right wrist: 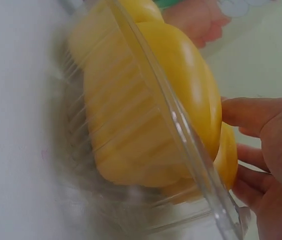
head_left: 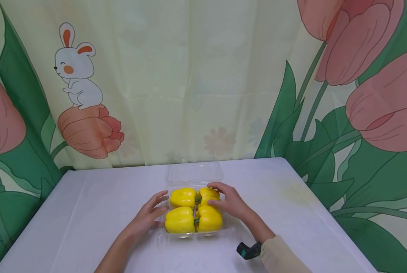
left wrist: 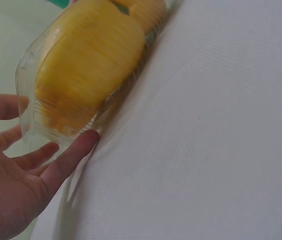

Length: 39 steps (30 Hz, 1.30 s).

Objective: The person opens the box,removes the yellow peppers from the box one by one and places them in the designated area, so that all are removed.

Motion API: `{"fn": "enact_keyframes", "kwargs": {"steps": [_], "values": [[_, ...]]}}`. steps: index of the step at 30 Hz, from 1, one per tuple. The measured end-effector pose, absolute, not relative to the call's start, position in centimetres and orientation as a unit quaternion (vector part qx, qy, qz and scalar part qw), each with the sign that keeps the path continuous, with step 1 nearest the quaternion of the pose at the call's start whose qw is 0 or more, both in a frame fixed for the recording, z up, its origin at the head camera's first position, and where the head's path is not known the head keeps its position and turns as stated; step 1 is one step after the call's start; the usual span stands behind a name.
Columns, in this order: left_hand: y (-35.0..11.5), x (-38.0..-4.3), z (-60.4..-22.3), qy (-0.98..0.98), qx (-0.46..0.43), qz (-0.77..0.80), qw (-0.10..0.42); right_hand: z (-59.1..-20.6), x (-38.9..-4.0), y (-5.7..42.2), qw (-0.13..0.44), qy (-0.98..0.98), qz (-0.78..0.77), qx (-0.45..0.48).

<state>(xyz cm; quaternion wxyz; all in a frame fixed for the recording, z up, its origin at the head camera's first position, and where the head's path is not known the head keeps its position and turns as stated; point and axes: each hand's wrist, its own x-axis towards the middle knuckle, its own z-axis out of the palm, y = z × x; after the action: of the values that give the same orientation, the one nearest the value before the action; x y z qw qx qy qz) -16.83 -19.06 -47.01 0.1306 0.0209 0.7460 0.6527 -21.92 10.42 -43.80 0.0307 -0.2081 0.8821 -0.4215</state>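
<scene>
Head view: four yellow bell peppers (head_left: 180,220) are sitting in two rows inside a clear plastic container (head_left: 181,236), which is resting on the white-covered table (head_left: 97,212). Its transparent lid (head_left: 194,172) is lying open toward the rear edge. The left hand (head_left: 148,212) is standing at the container's left wall, its fingers spreading apart and clamping nothing. The right hand (head_left: 230,201) is gripping the back right pepper (head_left: 208,195), thumb and fingers bending round it. Behind the table, a printed curtain (head_left: 162,76) is hanging, showing tulips and a white rabbit.
</scene>
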Motion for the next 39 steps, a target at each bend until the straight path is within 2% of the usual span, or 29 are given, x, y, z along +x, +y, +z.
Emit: {"fn": "enact_keyframes", "kwargs": {"steps": [39], "values": [[-19.15, -16.92, -47.3, 0.745, 0.033, 0.654, 0.131, -44.17, -22.82, 9.91, 0.054, 0.917, -0.346, -0.19]]}}
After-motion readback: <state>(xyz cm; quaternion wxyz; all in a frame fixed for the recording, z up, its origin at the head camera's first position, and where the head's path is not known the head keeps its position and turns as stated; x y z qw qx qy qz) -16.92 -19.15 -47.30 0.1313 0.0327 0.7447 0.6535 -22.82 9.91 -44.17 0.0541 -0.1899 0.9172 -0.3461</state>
